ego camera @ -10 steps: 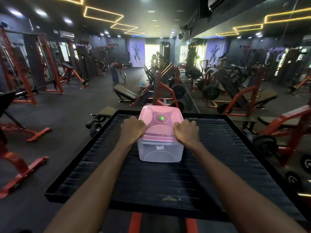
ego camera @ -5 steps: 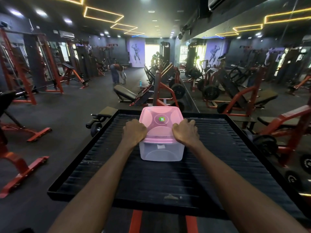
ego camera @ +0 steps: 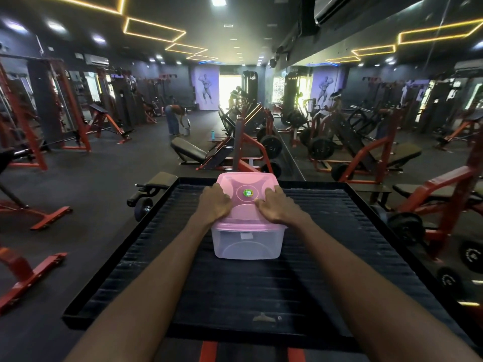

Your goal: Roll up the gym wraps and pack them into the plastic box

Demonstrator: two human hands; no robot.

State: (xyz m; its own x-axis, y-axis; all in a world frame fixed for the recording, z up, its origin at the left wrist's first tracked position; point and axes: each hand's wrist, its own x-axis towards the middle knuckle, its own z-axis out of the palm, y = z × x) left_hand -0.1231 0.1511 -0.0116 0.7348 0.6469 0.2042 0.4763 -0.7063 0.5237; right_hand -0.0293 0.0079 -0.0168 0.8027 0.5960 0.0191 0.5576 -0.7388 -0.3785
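translucent plastic box (ego camera: 247,244) on black ribbed platform (ego camera: 235,291) | pink lid (ego camera: 248,202) on | left hand (ego camera: 214,205), right hand (ego camera: 277,207) flat, pressing lid

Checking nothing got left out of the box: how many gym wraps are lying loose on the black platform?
0. The black platform carries only the plastic box, its pink lid under the left hand and right hand. Any wraps inside the box cannot be made out.

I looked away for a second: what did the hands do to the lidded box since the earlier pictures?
Both hands slid from the sides of the clear plastic box up onto its pink lid: left hand and right hand now rest on top. The box stayed closed on the black ribbed platform.
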